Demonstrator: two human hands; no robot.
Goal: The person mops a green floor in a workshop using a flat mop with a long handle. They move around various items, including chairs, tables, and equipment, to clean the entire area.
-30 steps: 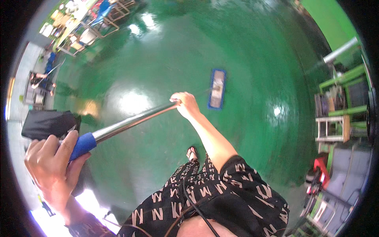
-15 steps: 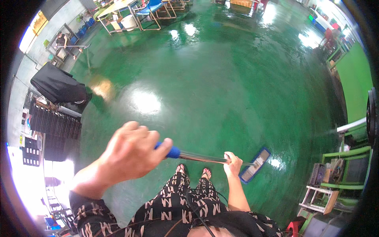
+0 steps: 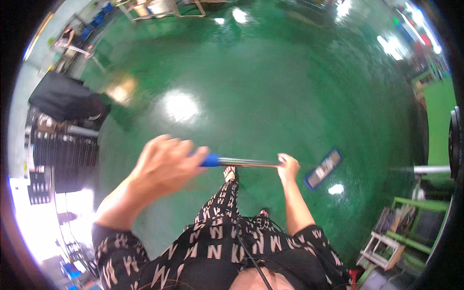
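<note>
A flat mop with a shiny metal handle (image 3: 247,163) stretches across in front of my body. My left hand (image 3: 169,162) is closed around the blue grip at its upper end. Lower down, my right hand (image 3: 289,168) wraps around the metal pole. The mop's blue-edged rectangular head (image 3: 324,169) lies on the green floor (image 3: 251,96), to the right of my right hand and tilted diagonally. Between my right hand and the head, the pole is blurred and hard to make out.
Black-covered equipment (image 3: 65,96) stands along the left side, beside dark racks (image 3: 63,152). Green frames (image 3: 415,227) and a white stool-like frame (image 3: 382,249) line the right. Table legs show at the top. Far left, another person (image 3: 68,36) holds a long-handled tool.
My left foot has stepped forward and my right foot trails behind. The mop head has shifted forward and slightly right in the view. Both hands keep their hold on the handle.
</note>
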